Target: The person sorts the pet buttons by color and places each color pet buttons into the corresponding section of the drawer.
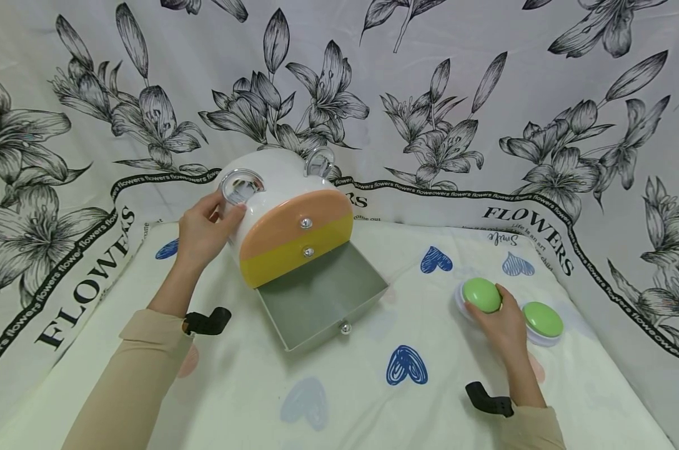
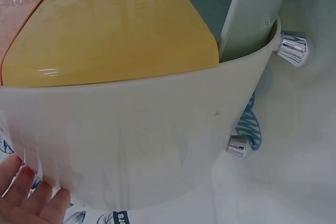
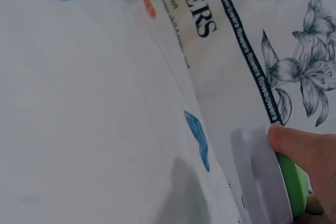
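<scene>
A white rounded cabinet (image 1: 285, 178) with orange and yellow drawer fronts stands on the bedding at centre left. Its grey-green bottom drawer (image 1: 322, 300) is pulled out, and nothing lies inside. My left hand (image 1: 204, 231) rests on the cabinet's left side below a chrome ring; in the left wrist view its fingertips touch the white wall (image 2: 121, 140). At the right, my right hand (image 1: 502, 322) grips a round white-and-green push-button (image 1: 481, 294) between thumb and fingers. In the right wrist view the button's white base (image 3: 260, 177) is tilted on edge.
A second green push-button (image 1: 543, 320) with a white base sits just right of my right hand. Heart-printed bedding (image 1: 361, 387) lies under everything. Behind hangs a flower-printed cloth (image 1: 406, 62). Chrome feet (image 2: 294, 49) stick out from the cabinet's underside.
</scene>
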Motion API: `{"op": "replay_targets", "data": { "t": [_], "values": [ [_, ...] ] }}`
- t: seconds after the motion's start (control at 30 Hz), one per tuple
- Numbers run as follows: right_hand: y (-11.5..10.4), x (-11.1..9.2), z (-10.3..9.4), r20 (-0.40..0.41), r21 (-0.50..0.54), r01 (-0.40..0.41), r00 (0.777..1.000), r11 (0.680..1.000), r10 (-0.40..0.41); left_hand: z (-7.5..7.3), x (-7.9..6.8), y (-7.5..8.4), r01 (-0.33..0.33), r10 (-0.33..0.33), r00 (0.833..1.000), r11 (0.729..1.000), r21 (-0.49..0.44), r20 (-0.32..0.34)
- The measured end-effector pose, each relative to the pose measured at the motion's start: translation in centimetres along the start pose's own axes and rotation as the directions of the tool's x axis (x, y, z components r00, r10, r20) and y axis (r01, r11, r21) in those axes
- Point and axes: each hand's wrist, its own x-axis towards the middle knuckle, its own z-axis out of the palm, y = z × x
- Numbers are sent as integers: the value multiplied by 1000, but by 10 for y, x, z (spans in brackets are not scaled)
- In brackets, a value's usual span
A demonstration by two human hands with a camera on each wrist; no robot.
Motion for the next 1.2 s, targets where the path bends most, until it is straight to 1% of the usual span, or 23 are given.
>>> {"op": "replay_targets", "data": {
  "t": [0.17,0.33,0.5,0.73,0.87,1.03,1.2],
  "values": [
    [-18,-1,0,16,15,23,1000,1000,-23,0,-1,0,-5,5,1000,1000,-12,7],
    [-33,-3,3,7,45,77,997,996,-78,-1,-1,0,2,-2,1000,1000,-12,12],
    [-52,-5,7,-4,71,148,989,987,-148,-1,-1,0,-2,2,1000,1000,-1,7],
    [-81,-5,15,7,92,216,976,972,-217,-1,-1,-1,-10,10,1000,1000,0,9],
    [-97,-6,20,11,99,258,965,961,-260,-1,-1,-1,-6,6,1000,1000,-4,12],
    [-116,-8,28,23,105,324,944,940,-329,0,-1,-2,3,-3,1000,1000,-4,10],
    [-136,-12,39,63,104,376,921,921,-384,0,-1,-2,3,-3,1000,1000,3,7]
  ]
}}
